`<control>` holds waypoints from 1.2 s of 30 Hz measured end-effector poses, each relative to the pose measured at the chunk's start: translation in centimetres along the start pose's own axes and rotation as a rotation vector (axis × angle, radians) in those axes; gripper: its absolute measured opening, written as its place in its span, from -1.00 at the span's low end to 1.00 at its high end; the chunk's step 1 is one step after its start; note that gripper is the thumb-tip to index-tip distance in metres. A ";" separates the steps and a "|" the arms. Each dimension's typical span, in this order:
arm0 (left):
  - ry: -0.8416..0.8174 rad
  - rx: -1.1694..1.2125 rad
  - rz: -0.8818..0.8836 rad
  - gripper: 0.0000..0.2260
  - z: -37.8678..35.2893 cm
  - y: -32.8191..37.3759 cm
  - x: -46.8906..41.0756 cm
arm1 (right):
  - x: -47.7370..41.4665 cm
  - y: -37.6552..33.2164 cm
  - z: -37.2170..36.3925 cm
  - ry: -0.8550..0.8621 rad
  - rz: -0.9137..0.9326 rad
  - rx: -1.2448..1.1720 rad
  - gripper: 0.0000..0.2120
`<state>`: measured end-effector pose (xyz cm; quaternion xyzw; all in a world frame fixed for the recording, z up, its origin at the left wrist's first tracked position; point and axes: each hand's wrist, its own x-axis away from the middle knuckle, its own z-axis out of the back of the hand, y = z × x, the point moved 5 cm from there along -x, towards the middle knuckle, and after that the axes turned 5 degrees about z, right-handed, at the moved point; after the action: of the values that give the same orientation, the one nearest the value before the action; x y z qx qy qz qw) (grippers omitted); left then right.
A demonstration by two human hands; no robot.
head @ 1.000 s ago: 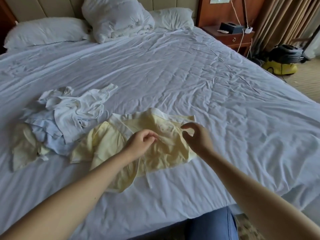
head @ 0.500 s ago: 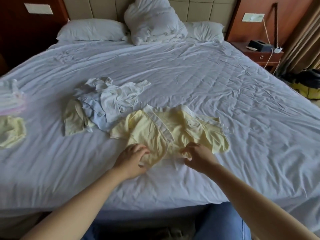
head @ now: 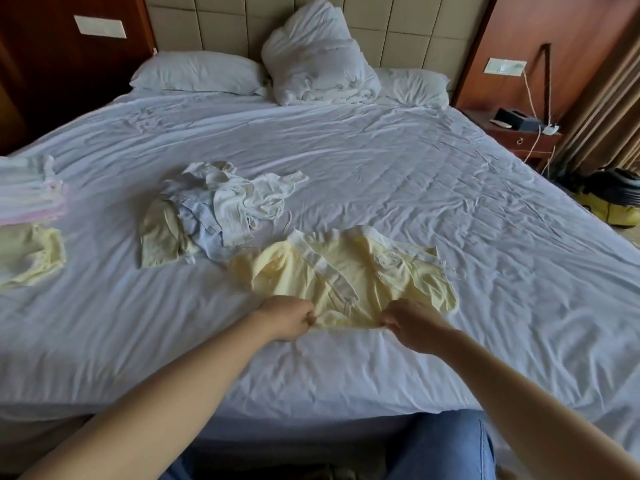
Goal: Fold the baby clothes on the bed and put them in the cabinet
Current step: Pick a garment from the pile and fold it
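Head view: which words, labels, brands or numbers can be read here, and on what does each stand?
No text is legible.
wall plate: pale, no marks readable.
black box on the nightstand: no label readable.
yellow garment: small chest motif, too blurred to read.

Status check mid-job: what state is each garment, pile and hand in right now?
yellow baby shirt: spread open on the bed, unfolded, near hem pinched at two points.
left hand: pinches the shirt's near hem.
right hand: pinches the same hem, further right.
white and blue pile: crumpled, unfolded.
pastel stack: folded, at the bed's left edge.
small yellow garment: rumpled, beside the stack.
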<state>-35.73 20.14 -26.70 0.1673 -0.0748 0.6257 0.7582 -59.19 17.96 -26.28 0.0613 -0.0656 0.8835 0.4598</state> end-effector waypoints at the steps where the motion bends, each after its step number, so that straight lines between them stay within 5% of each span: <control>1: -0.019 0.023 -0.014 -0.76 -0.1 0.2 0.3 | 0.2 0.1 -0.1 -0.030 -0.012 -0.024 -0.79; 7: 0.034 0.215 0.089 -0.57 1.1 -0.6 1.2 | -1.5 -0.8 1.4 0.111 -0.201 -0.280 -0.80; 12: 0.503 0.270 0.134 -0.89 3.8 -4.3 1.4 | -5.5 -4.0 4.1 0.200 -0.152 -0.377 -0.79; 15: 0.671 0.244 0.214 -0.83 4.3 -7.5 1.8 | -8.8 -6.3 5.7 0.224 -0.091 -0.399 -0.76; 19: 0.628 0.095 0.327 -0.60 3.0 -10.8 1.3 | -13.8 -9.7 6.7 0.217 0.029 -0.395 -0.69; 25: 0.593 0.218 0.289 -0.60 0.3 -14.1 0.2 | -19.5 -14.5 4.7 0.054 0.139 -0.230 -0.43; 30: 0.717 0.257 0.249 -0.85 -0.1 -15.1 -0.4 | -21.5 -14.9 1.6 -0.005 0.059 -0.211 -0.62; 36: 0.793 0.476 0.237 -0.79 2.4 -15.7 0.4 | -21.8 -15.1 3.7 0.096 0.107 -0.112 -0.73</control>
<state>-20.11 17.11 -26.87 0.0751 0.3473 0.7231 0.5923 -34.20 8.36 -25.42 -0.0106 -0.0960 0.9037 0.4171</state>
